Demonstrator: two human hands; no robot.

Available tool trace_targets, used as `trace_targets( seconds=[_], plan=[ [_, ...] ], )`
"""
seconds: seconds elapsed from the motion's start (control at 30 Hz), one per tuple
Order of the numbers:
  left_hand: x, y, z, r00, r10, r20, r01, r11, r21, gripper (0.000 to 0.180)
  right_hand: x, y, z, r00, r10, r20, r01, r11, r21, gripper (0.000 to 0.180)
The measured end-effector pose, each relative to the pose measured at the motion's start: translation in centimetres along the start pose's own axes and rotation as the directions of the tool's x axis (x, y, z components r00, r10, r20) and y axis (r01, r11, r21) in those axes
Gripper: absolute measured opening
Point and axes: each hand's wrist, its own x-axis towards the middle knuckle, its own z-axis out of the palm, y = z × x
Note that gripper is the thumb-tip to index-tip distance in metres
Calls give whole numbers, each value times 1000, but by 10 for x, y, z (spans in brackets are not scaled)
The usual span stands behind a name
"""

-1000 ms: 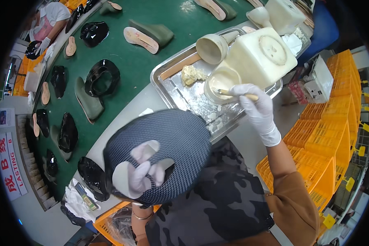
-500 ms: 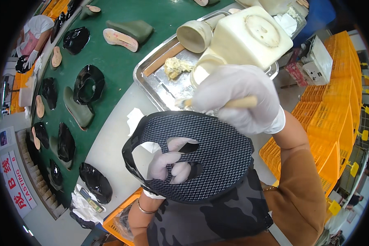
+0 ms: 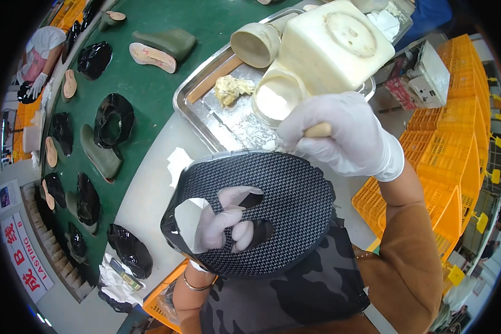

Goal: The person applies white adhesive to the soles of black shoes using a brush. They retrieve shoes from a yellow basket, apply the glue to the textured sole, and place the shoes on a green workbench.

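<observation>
We find the left hand (image 3: 222, 222) inside the black woven shoe upper (image 3: 261, 217), its gloved fingers (image 3: 236, 220) curled closed and showing through the cut-outs; the upper is held up off the tabletop (image 3: 150, 189), close to the body. The right hand (image 3: 339, 136), gloved, is closed around a wooden brush handle (image 3: 319, 131) and sits just above the upper's far edge, touching or nearly touching it; the brush tip is hidden. The upper thus lies directly below and toward us from the right fingers, its long axis running left to right. The right hand is the nearer to the metal tray (image 3: 206, 111) beyond, which carries a glue cup (image 3: 275, 100), a yellowish lump (image 3: 231, 89) and a pale jug (image 3: 334, 47). Farther off, a green belt (image 3: 150, 83) bears black uppers (image 3: 112, 117) and green lasts (image 3: 164, 42). Orange crates (image 3: 451, 145) stand to the right.
</observation>
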Motion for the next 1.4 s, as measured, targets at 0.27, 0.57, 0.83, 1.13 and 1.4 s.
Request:
trace_targets(
  seconds=[0.27,0.57,0.83,1.13,1.4],
  plan=[
    [-6,-5,-5,988,149,-33,-134,952,276,44,-1,14,25,974,-70,-216,135,944,301,21],
    [-12,-14,-17,943,322,-82,-272,888,371,48,-24,22,17,951,157,-267,-96,969,226,28],
    [-14,-24,-26,893,439,-100,-403,878,259,52,-41,27,31,853,142,-503,-16,969,246,17],
    [0,-38,-16,832,551,-56,-540,830,141,54,-45,18,26,830,203,-519,-41,951,306,26],
    [6,-38,-15,817,562,-131,-540,824,171,39,-11,19,16,800,27,-599,215,919,330,13]
  ],
)
